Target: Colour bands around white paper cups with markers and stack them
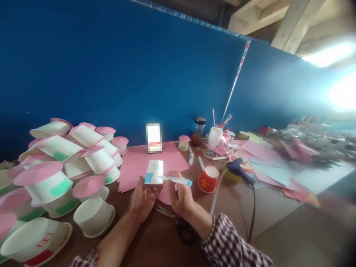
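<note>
My left hand [142, 200] grips a white paper cup [154, 171] turned upside down, with a blue patch and a small drawn window on its side. My right hand [180, 194] pinches a white marker [175, 180] with a blue end, its tip laid against the cup. Both hands hover over the brown table [155, 241], just in front of pink paper sheets [139, 163]. A small pink paper piece [165, 195] shows between the hands. Black-handled scissors [178, 224] lie under my right wrist.
A heap of white cups with pink paper roofs [55, 174] fills the left. A red cup [208, 179], a blue glue gun [240, 170] with its cord, markers [191, 158], a jar [198, 131] and a cup of brushes [215, 135] stand beyond. Coloured paper [275, 167] litters the right. A blue wall [139, 74] backs the table.
</note>
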The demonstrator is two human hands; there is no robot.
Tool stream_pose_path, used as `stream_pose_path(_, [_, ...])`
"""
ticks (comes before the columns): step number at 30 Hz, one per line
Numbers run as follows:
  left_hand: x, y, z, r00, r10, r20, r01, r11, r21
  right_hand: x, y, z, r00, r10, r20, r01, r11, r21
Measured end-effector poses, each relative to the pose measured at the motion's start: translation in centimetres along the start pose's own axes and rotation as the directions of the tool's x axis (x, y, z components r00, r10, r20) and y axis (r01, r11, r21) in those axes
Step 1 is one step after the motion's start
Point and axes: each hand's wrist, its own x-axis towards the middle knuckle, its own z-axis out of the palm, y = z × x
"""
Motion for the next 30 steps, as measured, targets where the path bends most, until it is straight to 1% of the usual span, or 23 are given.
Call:
stream_pose_path(2, [0.0, 0.0, -0.1, 1.000, -0.005, 0.004, 0.005, 1.000, 0.009, -0.1, 0.1, 0.0, 1.000, -0.016, -0.026, 0.016, 1.000, -0.023])
stream_pose_path(7, [-0.1, 0.1, 0.3, 1.000, -0.008, -0.003, 0.008, 1.000, 0.005, 0.3, -0.1, -0.1, 0.999, 0.032, 0.008, -0.032, 0.999, -0.025])
stream_pose_path(13, [-0.4, 0.3, 0.6, 1.000, -0.007, -0.025, 0.007, 1.000, -0.003, 0.4, -0.2, -0.1, 0.999, 0.043, 0.000, -0.043, 0.999, 0.010])
stream_pose_path(16, [-0.2, 0.2, 0.5, 0.999, -0.021, -0.033, 0.020, 0.999, -0.030, 0.3, -0.1, -0.1, 0.998, 0.059, 0.010, -0.059, 0.998, 0.025])
stream_pose_path(19, [0.1, 0.1, 0.1, 0.999, -0.013, -0.031, 0.012, 0.999, -0.040, 0.2, -0.1, -0.1, 0.994, 0.105, 0.022, -0.106, 0.993, 0.046])
stream_pose_path(23, [0.3, -0.2, -0.3, 1.000, 0.007, -0.009, -0.007, 0.996, -0.085, 0.1, 0.0, -0.1, 0.989, 0.149, 0.000, -0.148, 0.985, 0.083])
stream_pose_path(25, [0.3, -0.3, -0.4, 1.000, -0.012, 0.001, 0.012, 0.997, -0.081, 0.0, 0.0, 0.0, 0.989, 0.147, 0.000, -0.147, 0.984, 0.101])
stream_pose_path(27, [0.2, -0.3, -0.2, 1.000, 0.015, 0.012, -0.014, 0.997, -0.075, 0.0, 0.0, 0.0, 0.991, 0.135, 0.003, -0.135, 0.985, 0.108])
stream_pose_path(30, [0.0, -0.3, 0.0, 1.000, 0.015, -0.001, -0.015, 0.998, -0.063, 0.0, 0.0, 0.1, 0.994, 0.109, 0.029, -0.112, 0.989, 0.095])
